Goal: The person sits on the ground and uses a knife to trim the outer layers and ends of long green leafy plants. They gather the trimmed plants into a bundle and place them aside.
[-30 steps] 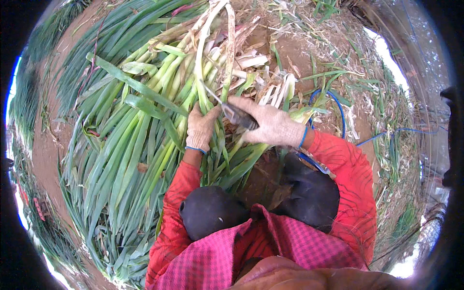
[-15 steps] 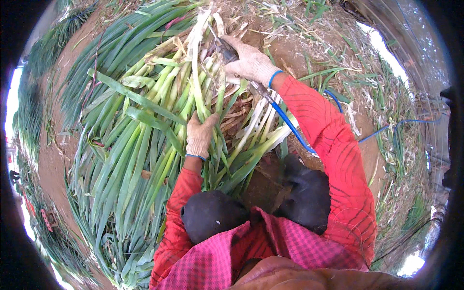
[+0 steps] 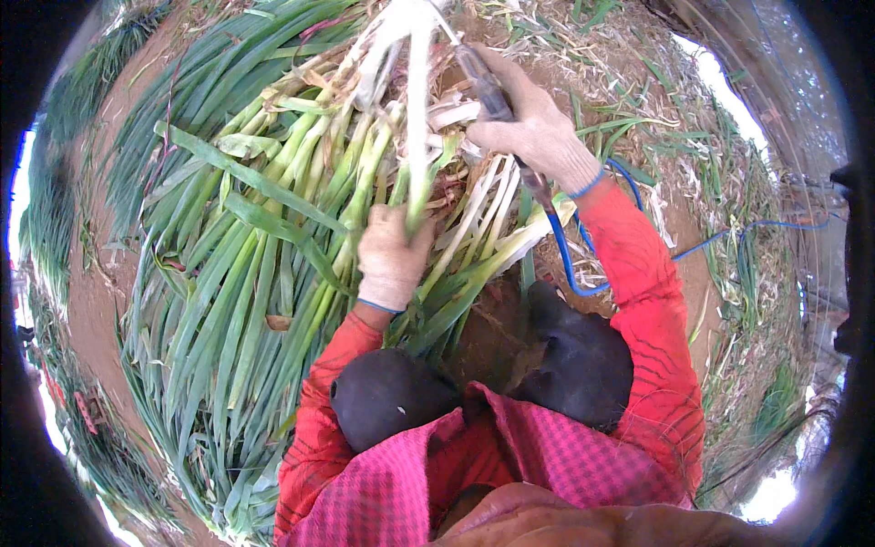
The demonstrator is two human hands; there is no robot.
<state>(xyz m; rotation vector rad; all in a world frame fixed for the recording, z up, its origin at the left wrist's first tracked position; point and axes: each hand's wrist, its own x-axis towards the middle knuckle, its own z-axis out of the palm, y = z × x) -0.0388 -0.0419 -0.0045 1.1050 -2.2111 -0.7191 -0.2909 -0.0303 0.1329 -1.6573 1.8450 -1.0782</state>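
Observation:
My left hand (image 3: 392, 257), in a pale knit glove, is closed round the green part of a long green onion (image 3: 418, 128). Its white shaft points away from me, smeared by motion. In my right hand (image 3: 542, 128), gloved too, is an air blow gun (image 3: 485, 82) with a dark body. The gun's thin nozzle reaches up beside the onion's white end at the top edge. A blue hose (image 3: 565, 260) runs from the gun's lower end. Under and left of my left hand lies a large heap of green onions (image 3: 246, 273).
Several pale peeled-looking stalks (image 3: 492, 210) lie between my hands. Dry husks and leaf scraps (image 3: 629, 118) litter the soil on the right, where the hose trails off. More green onions (image 3: 55, 201) are piled at the far left. My dark-covered knees (image 3: 392, 398) are close below.
My right hand and the blow gun have shifted right and slightly nearer. My left hand has moved a little right and down, and the onion in it has swung right, showing more white.

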